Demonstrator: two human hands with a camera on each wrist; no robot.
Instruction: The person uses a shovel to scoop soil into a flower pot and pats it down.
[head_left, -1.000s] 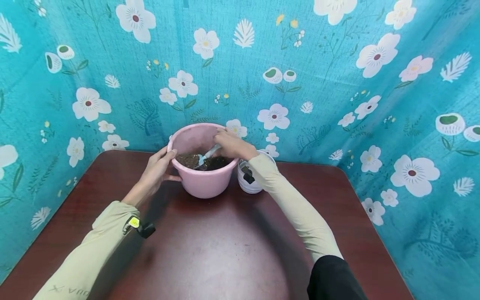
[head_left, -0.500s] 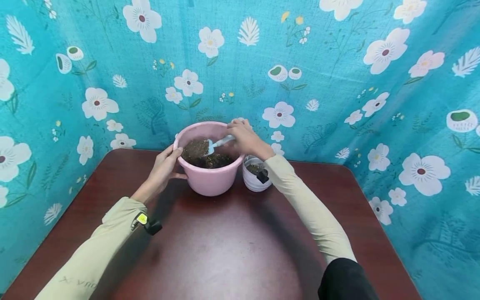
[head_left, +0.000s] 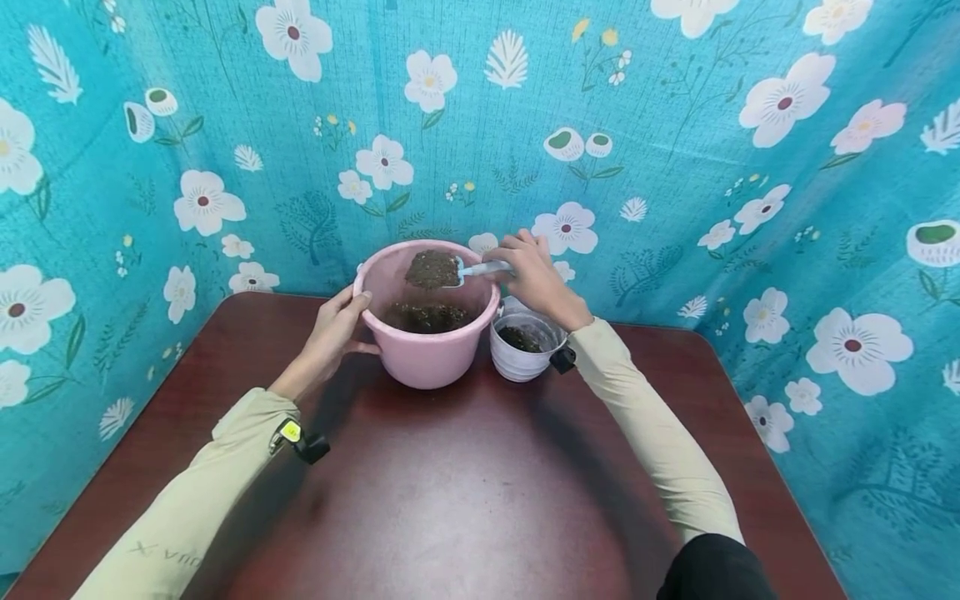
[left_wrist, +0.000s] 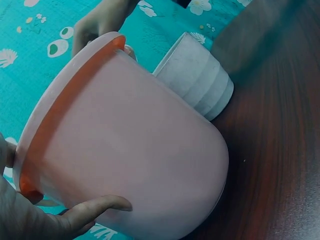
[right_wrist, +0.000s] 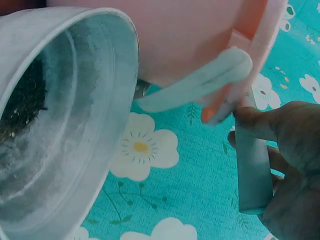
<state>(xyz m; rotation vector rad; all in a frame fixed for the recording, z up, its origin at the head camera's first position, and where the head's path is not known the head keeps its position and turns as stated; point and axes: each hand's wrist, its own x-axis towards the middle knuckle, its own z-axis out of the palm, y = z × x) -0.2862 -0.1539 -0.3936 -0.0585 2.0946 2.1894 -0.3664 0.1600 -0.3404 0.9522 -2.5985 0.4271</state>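
My left hand (head_left: 333,332) grips the left rim of a pink bucket (head_left: 429,362), thumb at the lip and a finger against the outer wall, as the left wrist view also shows. Dark soil (head_left: 427,318) lies inside the bucket. Above its right rim, my right hand (head_left: 536,271) holds a hand trowel by its pale handle (right_wrist: 252,170). The trowel's light blue neck (head_left: 465,271) points left, and its blade carries a heap of soil (head_left: 432,270) over the bucket's opening. Close to the bucket's right side stands a white ridged pot (head_left: 521,364) with some soil at the bottom.
The bucket and pot stand near the back edge of a dark red-brown table (head_left: 450,467). Behind hangs a turquoise flowered cloth (head_left: 480,125). A white handle end (right_wrist: 200,82) is fixed to the bucket's side near the pot.
My right hand has lifted the trowel up and to the right out of the bucket's soil, bringing up a heap of soil. The left hand keeps its grip on the rim.
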